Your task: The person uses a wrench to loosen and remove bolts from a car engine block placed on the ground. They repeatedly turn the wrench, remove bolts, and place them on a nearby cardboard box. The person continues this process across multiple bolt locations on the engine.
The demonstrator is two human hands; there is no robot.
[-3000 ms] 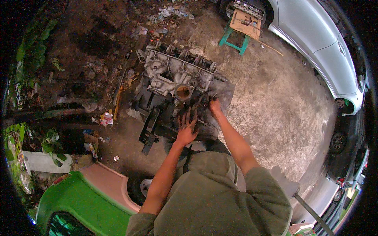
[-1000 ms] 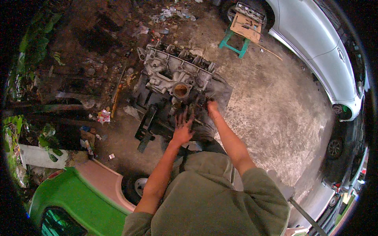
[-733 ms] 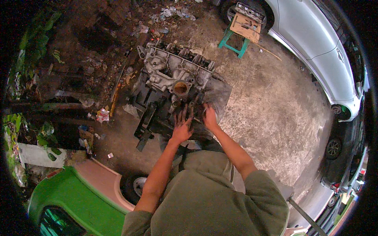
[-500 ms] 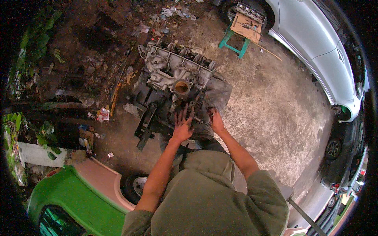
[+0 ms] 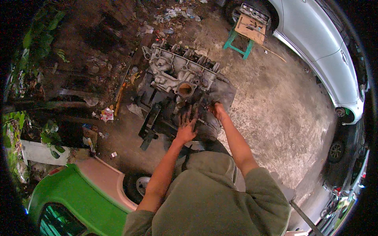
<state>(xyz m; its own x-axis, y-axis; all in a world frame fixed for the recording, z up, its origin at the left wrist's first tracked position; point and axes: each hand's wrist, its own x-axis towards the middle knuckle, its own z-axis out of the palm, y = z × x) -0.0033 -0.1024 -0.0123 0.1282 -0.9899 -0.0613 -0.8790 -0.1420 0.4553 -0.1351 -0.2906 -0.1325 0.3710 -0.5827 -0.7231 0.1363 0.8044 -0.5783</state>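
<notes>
A grimy engine (image 5: pixel 165 71), with a pale cast manifold, a valve train along its far side and a round, rust-brown port (image 5: pixel 185 89), stands before me. My left hand (image 5: pixel 186 126) lies with spread, blackened fingertips on dark parts below that port; it holds nothing visible. My right hand (image 5: pixel 218 111) is closed at the engine's right side, its fingers curled on something small and dark that I cannot make out. A black metal bracket (image 5: pixel 149 128) juts from the engine's lower left, beside my left hand.
A green stool (image 5: pixel 246 50) with a board and metal parts is beside a silver car (image 5: pixel 317 31). A green-and-pink car body (image 5: pixel 82 196) is at lower left. Litter (image 5: pixel 107 115), planks and plants line the left. Dark vehicles (image 5: pixel 338 153) stand along the right rim.
My right hand has shifted down along the engine's right side, then slightly back up, its fingers curling differently. My left hand stays in place. The whole view has shifted slightly.
</notes>
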